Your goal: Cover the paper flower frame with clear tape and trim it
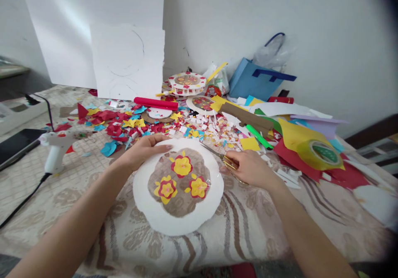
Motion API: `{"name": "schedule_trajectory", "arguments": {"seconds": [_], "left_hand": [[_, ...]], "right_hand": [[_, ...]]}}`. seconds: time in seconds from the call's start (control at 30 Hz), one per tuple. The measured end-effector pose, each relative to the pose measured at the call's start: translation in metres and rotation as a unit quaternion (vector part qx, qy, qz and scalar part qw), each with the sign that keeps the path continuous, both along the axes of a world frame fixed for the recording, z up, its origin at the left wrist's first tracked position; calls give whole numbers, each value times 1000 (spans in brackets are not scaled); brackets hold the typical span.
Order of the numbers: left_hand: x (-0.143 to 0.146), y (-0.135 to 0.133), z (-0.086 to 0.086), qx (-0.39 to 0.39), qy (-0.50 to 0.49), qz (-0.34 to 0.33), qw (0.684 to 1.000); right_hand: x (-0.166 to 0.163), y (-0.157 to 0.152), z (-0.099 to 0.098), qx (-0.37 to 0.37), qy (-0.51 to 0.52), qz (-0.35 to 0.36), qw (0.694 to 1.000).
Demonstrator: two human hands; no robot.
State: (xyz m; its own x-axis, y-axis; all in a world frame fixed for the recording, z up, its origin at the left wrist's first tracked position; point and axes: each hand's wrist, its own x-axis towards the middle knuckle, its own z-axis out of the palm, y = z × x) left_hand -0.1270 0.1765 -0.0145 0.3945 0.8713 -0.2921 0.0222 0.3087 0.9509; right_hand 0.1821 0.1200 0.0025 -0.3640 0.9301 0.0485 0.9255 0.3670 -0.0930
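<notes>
A white round disc (146,199) lies on the patterned cloth in front of me, with a brown centre and three red-and-yellow paper flowers (182,165). My left hand (144,148) rests on the disc's upper left edge, fingers curled over the rim. My right hand (248,168) sits at the disc's right edge, closed around gold-handled scissors (217,153) whose blades point up and left.
A white glue gun (57,145) stands at left with its cord trailing. Red, yellow, blue and white paper scraps (199,128) cover the cloth beyond the disc. A tape roll (323,153), green marker (259,137), blue bag (255,83) and finished discs (186,83) lie further back.
</notes>
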Motion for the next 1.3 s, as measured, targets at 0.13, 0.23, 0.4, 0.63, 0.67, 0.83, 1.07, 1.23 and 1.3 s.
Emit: {"name": "schedule_trajectory", "arguments": {"seconds": [0.13, 0.23, 0.4, 0.63, 0.67, 0.83, 1.07, 1.23, 1.3], "left_hand": [[1, 0, 1, -4, -1, -17, 1000], [1, 0, 2, -5, 0, -21, 1000], [1, 0, 2, -13, 10, -21, 1000], [0, 0, 2, -9, 16, -26, 1000], [0, 0, 2, -7, 15, -25, 1000], [1, -1, 3, -15, 20, -30, 999], [3, -1, 1, -16, 17, -47, 999], [3, 0, -1, -19, 15, -54, 998], [3, 0, -1, -19, 14, -54, 998]], "right_hand": [[2, -1, 0, 1, 4, 1, 1000], [3, -2, 1, -10, 11, 2, 1000], [5, -3, 5, -20, 15, 8, 1000], [6, -3, 4, -27, -2, 6, 1000], [6, -3, 3, -27, -2, 7, 1000], [3, -1, 1, -27, 5, 3, 1000], [-3, -1, -2, 0, -13, -1, 1000], [-6, -1, -5, 17, -33, 9, 999], [-6, -1, -5, 23, -35, 12, 999]]}}
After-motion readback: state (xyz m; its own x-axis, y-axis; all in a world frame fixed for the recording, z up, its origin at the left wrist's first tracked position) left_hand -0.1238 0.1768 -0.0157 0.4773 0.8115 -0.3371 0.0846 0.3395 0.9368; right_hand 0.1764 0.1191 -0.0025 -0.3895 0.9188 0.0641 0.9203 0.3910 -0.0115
